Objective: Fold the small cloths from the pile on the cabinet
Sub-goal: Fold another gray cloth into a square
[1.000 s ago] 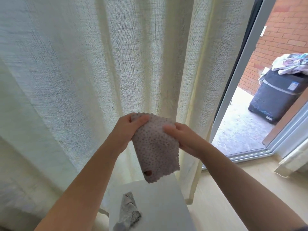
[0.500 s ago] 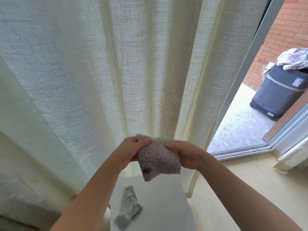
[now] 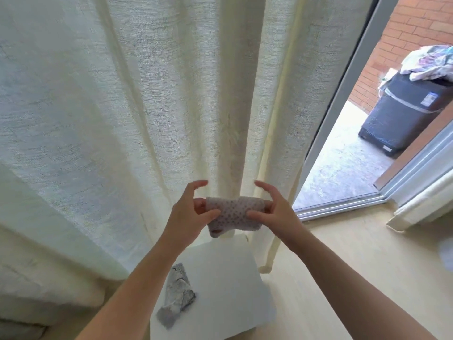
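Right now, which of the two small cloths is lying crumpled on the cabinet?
The crumpled grey-and-white cloth on the white cabinet top; the pinkish dotted cloth is pinched in the air between the left hand and right hand.

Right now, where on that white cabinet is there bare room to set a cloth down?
The cabinet top is bare from the crumpled grey cloth to its right edge, and at the back below the dotted cloth. The left side is crowded.

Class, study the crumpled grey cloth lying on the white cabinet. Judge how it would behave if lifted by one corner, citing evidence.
Probably floppy: the grey cloth lies in soft creases on the cabinet, so it would likely dangle and unfold. Likely light, being thin and small. Unlikely to slip from a grip, since its surface looks textured.
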Available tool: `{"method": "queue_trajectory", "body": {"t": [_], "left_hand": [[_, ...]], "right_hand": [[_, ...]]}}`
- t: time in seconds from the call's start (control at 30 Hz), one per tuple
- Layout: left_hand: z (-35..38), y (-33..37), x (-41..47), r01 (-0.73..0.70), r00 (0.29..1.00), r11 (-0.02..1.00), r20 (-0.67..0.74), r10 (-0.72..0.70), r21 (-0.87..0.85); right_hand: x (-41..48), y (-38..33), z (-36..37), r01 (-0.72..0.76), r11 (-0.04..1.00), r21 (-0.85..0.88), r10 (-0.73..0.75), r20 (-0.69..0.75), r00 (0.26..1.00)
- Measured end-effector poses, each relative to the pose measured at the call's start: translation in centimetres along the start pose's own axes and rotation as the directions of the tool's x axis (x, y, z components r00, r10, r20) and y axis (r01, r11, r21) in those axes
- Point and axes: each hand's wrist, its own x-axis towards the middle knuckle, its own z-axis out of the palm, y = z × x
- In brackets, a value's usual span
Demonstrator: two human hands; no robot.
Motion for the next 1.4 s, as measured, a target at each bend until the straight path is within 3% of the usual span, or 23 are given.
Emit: {"method": "queue_trajectory", "body": {"t": [0.13,0.2,0.27,0.33,0.4,0.57,0.67,0.83,0.97,1.07,1.17,1.3,1.4], "left_hand": [[3.7,2.2,0.8,-0.280,0.959,0.897,0.068,0.273,0.342],[6.5,3.9,1.3,-0.419,0.908,0.826,0.161,0.387,0.378],[10.0,6.3,1.4,-0.527,0.848,0.774,0.276,0.452,0.351],[14.0,9.0,1.3,-0.555,0.822,0.780,0.335,0.460,0.291],[17.9,11.0,1.1,-0.523,0.842,0.811,0.307,0.443,0.264],[25.9,12.3,0.1,-0.375,0.884,0.911,0.363,0.295,0.173],[30.9,12.9,0.1,-0.392,0.885,0.903,0.342,0.317,0.176],[39.0,16.3,1.9,-0.496,0.846,0.844,0.334,0.416,0.204],[46.4,19.9,4.0,-0.586,0.782,0.780,0.406,0.474,0.219],[52.5,22.3,6.0,-0.575,0.764,0.806,0.443,0.469,0.138],[59.2,25.0,8.3,-0.606,0.721,0.789,0.488,0.492,0.098],[68.1,29.2,12.5,-0.726,0.578,0.683,0.607,0.545,0.078],[74.6,32.6,15.2,-0.773,0.511,0.626,0.685,0.519,0.102]], "right_hand": [[-0.7,0.8,-4.6,0.106,0.895,-0.434,-0.144,-0.056,0.988],[-1.3,1.1,-7.8,0.148,0.815,-0.560,-0.214,-0.054,0.975],[-2.2,1.0,-11.2,0.217,0.737,-0.640,-0.251,0.039,0.967],[-3.3,0.5,-14.7,0.241,0.744,-0.623,-0.202,0.135,0.970],[-4.2,0.7,-18.4,0.256,0.765,-0.591,-0.194,0.167,0.967],[-7.0,2.2,-28.4,0.154,0.932,-0.327,-0.142,0.061,0.988],[-9.2,3.1,-33.9,0.069,0.981,-0.180,-0.064,0.030,0.997],[-11.6,4.5,-42.2,0.069,0.990,-0.120,-0.073,-0.037,0.997],[-12.7,5.0,-49.1,0.200,0.936,-0.290,-0.246,-0.129,0.961],[-12.7,5.9,-55.6,0.218,0.886,-0.409,-0.295,-0.136,0.946],[-11.7,6.7,-63.0,0.192,0.840,-0.508,-0.290,-0.121,0.949],[-9.9,7.2,-73.6,0.127,0.811,-0.571,-0.232,-0.115,0.966],[-9.6,7.4,-81.3,0.077,0.784,-0.616,-0.187,-0.116,0.976]]}}
